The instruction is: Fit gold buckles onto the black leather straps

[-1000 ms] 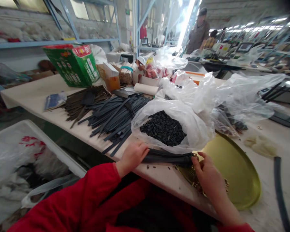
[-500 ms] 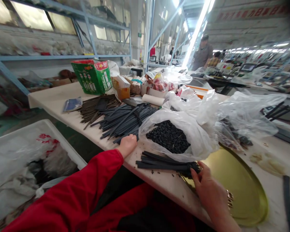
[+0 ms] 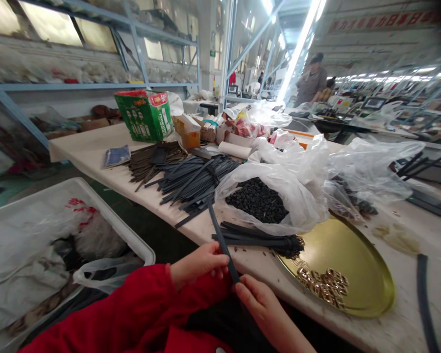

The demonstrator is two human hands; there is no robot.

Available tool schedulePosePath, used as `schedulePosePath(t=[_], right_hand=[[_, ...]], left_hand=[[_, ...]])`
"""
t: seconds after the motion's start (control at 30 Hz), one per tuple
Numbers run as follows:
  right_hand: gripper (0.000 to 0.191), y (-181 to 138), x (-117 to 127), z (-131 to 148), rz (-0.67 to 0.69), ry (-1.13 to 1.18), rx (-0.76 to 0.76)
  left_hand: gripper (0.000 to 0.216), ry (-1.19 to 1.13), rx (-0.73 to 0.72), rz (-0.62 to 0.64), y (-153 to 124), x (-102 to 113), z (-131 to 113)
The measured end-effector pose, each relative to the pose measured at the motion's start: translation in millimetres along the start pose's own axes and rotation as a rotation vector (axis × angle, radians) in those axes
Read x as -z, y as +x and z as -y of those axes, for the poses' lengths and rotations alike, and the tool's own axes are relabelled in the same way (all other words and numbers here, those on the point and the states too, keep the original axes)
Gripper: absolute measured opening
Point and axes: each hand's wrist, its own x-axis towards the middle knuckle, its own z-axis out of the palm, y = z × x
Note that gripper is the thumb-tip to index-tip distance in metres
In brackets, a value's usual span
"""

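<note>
My left hand (image 3: pixel 200 262) and my right hand (image 3: pixel 255 296) are both closed on one long dark strip (image 3: pixel 218 233), held in front of the table edge and pointing up and away. Just beyond it a small bundle of finished dark strips (image 3: pixel 257 239) lies on the table, its ends at the rim of a gold round tray (image 3: pixel 356 260). Small brass clips (image 3: pixel 325 283) lie in a heap on the tray. A loose pile of dark strips (image 3: pixel 191 179) spreads further back on the left. An open clear bag of small black pieces (image 3: pixel 259 200) sits behind the bundle.
A white bin lined with plastic (image 3: pixel 59 245) stands left of me below the table. A green carton (image 3: pixel 143 115), small boxes and crumpled plastic bags (image 3: pixel 367 166) crowd the far side of the table. A person (image 3: pixel 310 81) stands at another bench in the distance.
My left hand took one strip from the loose pile and drew it toward me. My right hand left the bundle at the tray and closed on the strip's near end.
</note>
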Motion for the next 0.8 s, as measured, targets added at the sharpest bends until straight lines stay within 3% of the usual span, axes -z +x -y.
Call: schedulePosePath(t=[0.07,0.17,0.3,0.37,0.5,0.6,0.7,0.8], right_hand=[[0.035,-5.0,-15.2,-2.3,0.016,0.067,-0.036],[0.036,-10.1,-29.4,-6.5,0.109,0.151,-0.104],[0.026,-4.2,-24.7,2.6,0.272,0.035,-0.061],[0.022,6.8,-3.0,11.3,0.179,-0.093,-0.005],[0.026,46.7,72.1,18.4,-0.276,-0.289,0.069],[0.032,88.7,123.2,9.3,-0.481,-0.419,0.080],[0.032,131.0,147.7,-5.3,-0.450,-0.642,0.040],[0.033,165.5,151.6,-18.7,-0.374,-0.798,0.007]], left_hand=[[0.017,-0.234,-0.040,0.010,-0.4,-10.3,2.2],[0.014,-0.466,-0.046,-0.112,10.8,-9.1,-8.6],[0.015,-0.413,-0.065,-0.261,29.1,6.5,-38.8],[0.015,-0.320,-0.068,-0.258,33.1,14.3,-51.9],[0.014,-0.221,0.002,-0.182,35.4,26.0,-65.5],[0.015,-0.210,0.027,-0.164,42.7,34.4,-71.1],[0.016,-0.204,-0.002,-0.173,56.2,45.4,-78.9],[0.015,-0.181,-0.017,-0.170,69.4,56.5,-84.6]])
